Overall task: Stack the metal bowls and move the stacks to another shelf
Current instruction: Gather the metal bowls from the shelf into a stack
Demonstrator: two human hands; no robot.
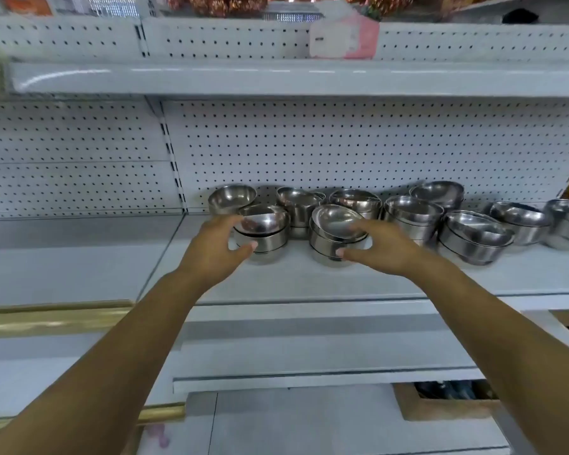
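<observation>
Several metal bowls stand in short stacks along the white shelf point(309, 277). My left hand point(216, 246) is spread beside the left front stack point(266, 234); its thumb touches the stack's front wall and its fingertips reach the top rim. My right hand point(380, 247) is spread at the middle front stack point(329, 238), thumb against the lower wall and fingers lying on the tilted top bowl point(334, 221). Neither stack is lifted. More stacks point(411, 216) stand behind and to the right point(473, 236).
A white pegboard back wall point(342, 149) rises behind the bowls. An upper shelf point(276, 77) runs overhead with a pink pack point(345, 39) on it. The shelf section to the left point(79, 264) is bare. A lower shelf point(326, 356) and a cardboard box point(440, 405) lie below.
</observation>
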